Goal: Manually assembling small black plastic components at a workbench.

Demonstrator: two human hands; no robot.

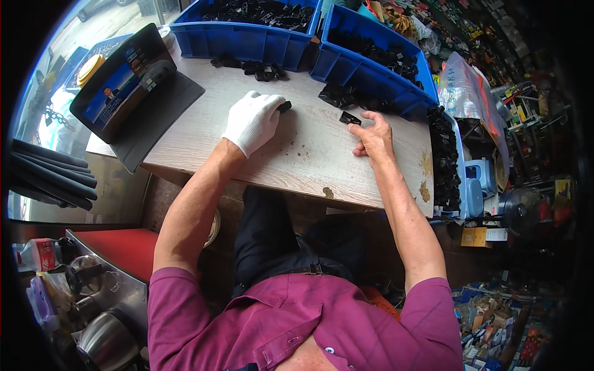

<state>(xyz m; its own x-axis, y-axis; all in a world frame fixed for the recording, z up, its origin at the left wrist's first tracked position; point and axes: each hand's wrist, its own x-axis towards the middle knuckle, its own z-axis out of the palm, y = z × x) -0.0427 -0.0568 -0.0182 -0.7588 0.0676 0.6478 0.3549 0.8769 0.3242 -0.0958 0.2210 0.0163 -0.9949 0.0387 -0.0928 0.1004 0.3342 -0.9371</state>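
Observation:
My left hand (252,120), in a white knit glove, is closed over the table with its fingers bent. A small black part (284,106) sticks out past its fingertips; most of that part is hidden. Bare, my right hand (375,137) has thumb and forefinger around one end of a small black plastic clip-like piece (350,117). Its other fingers curl loosely. Just beyond the right hand lies a pile of similar black pieces (337,94). More black pieces (263,71) lie beyond my left hand.
Two blue bins, one at the back (247,42) and one at the right (377,67), hold many black pieces. A tablet (124,86) stands in a dark case on the left. The worn pale table (297,164) ends near my lap. Another container of black parts (445,161) adjoins its right edge.

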